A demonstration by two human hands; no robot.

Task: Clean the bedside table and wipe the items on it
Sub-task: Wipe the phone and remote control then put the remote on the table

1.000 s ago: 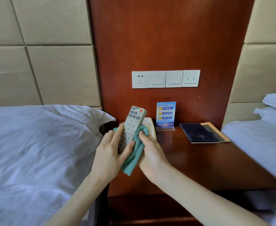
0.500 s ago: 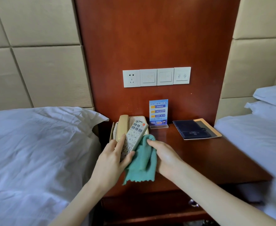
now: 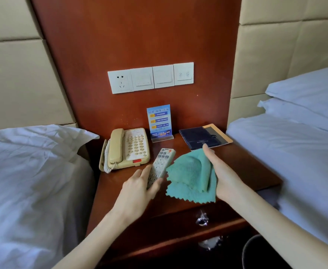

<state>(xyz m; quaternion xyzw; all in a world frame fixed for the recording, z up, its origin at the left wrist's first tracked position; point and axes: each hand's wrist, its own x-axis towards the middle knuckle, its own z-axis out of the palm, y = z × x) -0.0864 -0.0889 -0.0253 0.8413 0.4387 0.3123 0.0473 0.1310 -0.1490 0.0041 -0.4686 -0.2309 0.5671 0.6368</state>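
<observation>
The worktop (image 3: 246, 171) is showing glossy varnished wood; the cloth (image 3: 190, 175) is looking fuzzy, matt; phone (image 3: 132, 148) and remote (image 3: 162, 162) are looking smooth plastic.

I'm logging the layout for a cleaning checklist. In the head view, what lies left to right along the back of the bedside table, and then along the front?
Back: telephone → blue sign card → dark blue folder. Front: left hand → remote control → green cloth → right hand.

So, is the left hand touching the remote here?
Touching. In the head view, thumb and fingers of the left hand pinch the lower end of the remote.
</observation>
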